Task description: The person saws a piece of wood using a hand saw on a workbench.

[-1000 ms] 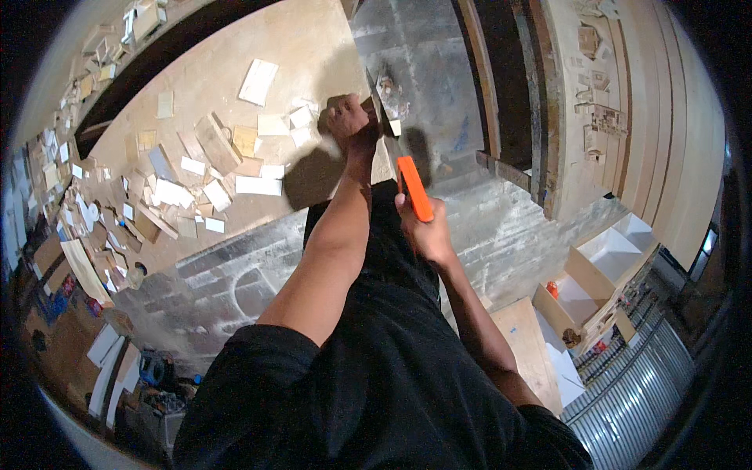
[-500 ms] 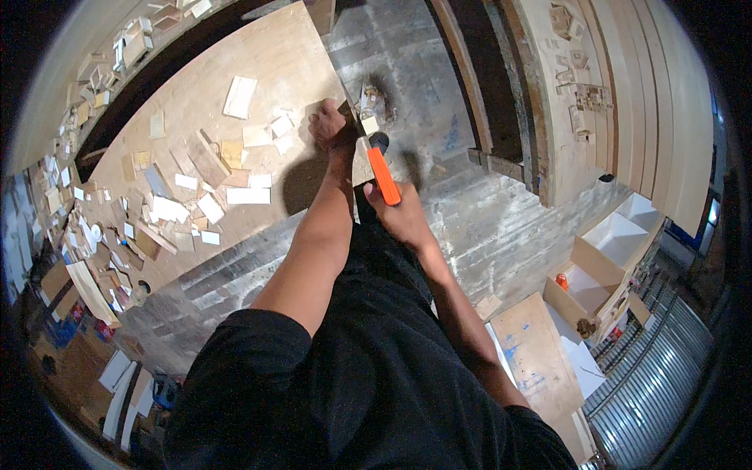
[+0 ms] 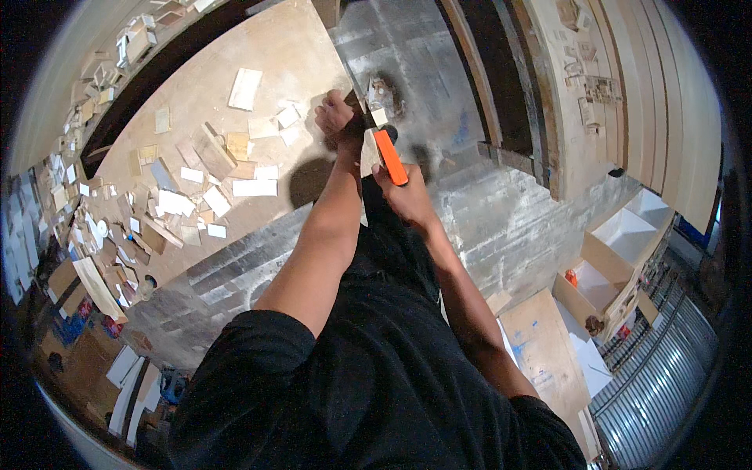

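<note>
My right hand (image 3: 406,200) is closed round the orange handle (image 3: 392,158) of a tool, just off the right edge of a wooden worktable (image 3: 274,55). The tool's working end is not clear to me. Beside the handle shows a pale piece of wood (image 3: 368,150), and a dark round thing (image 3: 387,135) lies at its far end. My left hand (image 3: 338,117) rests at the table's edge with its fingers curled in; whatever is under them is hidden.
Wood offcuts and white pieces (image 3: 254,188) litter the table's left part. A small debris heap (image 3: 384,94) lies on the grey floor (image 3: 439,94). Open wooden boxes (image 3: 603,274) stand at right, near a board (image 3: 540,345) and a corrugated metal sheet (image 3: 658,376).
My right hand and the orange-handled tool have moved forward a little, away from my body. My left hand stays at the table's edge. The whole view has shifted slightly.
</note>
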The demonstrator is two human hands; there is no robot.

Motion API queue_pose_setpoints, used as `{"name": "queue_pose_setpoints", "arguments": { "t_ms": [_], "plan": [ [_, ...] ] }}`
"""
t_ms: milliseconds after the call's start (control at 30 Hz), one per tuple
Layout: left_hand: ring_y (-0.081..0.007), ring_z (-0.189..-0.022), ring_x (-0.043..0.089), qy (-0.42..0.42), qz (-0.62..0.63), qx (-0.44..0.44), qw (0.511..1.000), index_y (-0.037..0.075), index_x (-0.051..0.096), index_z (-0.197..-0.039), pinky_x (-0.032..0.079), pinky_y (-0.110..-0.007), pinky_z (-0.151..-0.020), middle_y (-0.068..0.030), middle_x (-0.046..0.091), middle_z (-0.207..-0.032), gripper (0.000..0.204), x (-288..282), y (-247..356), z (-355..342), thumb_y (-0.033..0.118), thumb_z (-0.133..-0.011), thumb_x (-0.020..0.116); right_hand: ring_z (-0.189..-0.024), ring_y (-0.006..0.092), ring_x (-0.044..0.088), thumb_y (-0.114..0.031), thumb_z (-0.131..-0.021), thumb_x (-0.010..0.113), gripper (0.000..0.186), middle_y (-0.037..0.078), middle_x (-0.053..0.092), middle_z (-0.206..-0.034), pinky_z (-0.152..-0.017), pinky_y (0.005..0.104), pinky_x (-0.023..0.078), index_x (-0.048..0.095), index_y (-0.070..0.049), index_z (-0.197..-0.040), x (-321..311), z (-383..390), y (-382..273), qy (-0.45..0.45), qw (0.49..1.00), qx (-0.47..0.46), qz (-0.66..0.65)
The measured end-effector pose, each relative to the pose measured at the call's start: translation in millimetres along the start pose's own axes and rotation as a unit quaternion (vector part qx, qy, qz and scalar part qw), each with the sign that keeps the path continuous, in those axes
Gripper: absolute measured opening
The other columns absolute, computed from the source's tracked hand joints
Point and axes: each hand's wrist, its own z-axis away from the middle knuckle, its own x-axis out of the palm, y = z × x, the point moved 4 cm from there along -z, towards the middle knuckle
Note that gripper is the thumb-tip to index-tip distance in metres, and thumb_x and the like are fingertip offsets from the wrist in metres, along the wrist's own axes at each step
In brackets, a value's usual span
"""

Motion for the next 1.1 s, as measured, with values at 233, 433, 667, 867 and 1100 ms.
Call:
{"name": "queue_pose_setpoints", "arguments": {
  "t_ms": [233,433,667,867,1100],
  "plan": [
    [-0.0388,-0.103,0.058,-0.02,-0.032,-0.022,0.999,0.014,0.054,-0.122,0.048,-0.05,-0.09,-0.0154,0.062,-0.113,0.038,5,-2,1,0.024,-0.086,0.063,-0.058,0.0107,0.048,-0.028,-0.097,0.067,0.041,0.005,0.053,-0.058,-0.056,0.0337,0.044,0.059,0.002,-0.071,-20,46,-20,-0.014,0.999,0.046,0.023],
    [-0.0376,-0.099,0.058,-0.013,-0.006,0.005,1.0,0.011,0.055,-0.114,0.046,-0.048,-0.086,-0.0147,0.063,-0.11,0.037,0,4,1,0.027,-0.083,0.065,-0.059,0.0119,0.048,-0.027,-0.096,0.068,0.038,0.004,0.054,-0.06,-0.058,0.0344,0.044,0.06,0.002,-0.074,-25,27,-19,-0.052,0.995,0.084,0.026],
    [-0.038,-0.098,0.058,-0.008,-0.008,0.025,1.0,0.009,0.057,-0.114,0.044,-0.048,-0.084,-0.017,0.064,-0.107,0.037,2,0,-1,0.024,-0.081,0.065,-0.065,0.0105,0.049,-0.03,-0.097,0.067,0.038,0.008,0.054,-0.061,-0.06,0.0352,0.046,0.061,0.004,-0.079,-35,75,-65,-0.021,0.995,0.082,0.049],
    [-0.039,-0.094,0.059,0.028,0.013,0.057,0.998,0.007,0.058,-0.112,0.044,-0.05,-0.083,-0.017,0.065,-0.103,0.036,3,2,-2,0.028,-0.083,0.065,-0.064,0.0088,0.045,-0.027,-0.097,0.066,0.039,0.002,0.051,-0.061,-0.056,0.0354,0.041,0.059,0.003,-0.075,-19,-11,-17,-0.006,0.991,0.121,-0.05],
    [-0.0416,-0.102,0.057,-0.003,0.009,0.008,1.0,0.006,0.058,-0.111,0.043,-0.052,-0.09,-0.0186,0.063,-0.108,0.034,7,-10,-1,0.023,-0.083,0.063,-0.059,0.0104,0.042,-0.029,-0.097,0.068,0.041,-0.001,0.048,-0.06,-0.054,0.0351,0.04,0.057,0.002,-0.072,-23,33,-48,-0.027,0.994,0.104,0.01]
  ]
}}
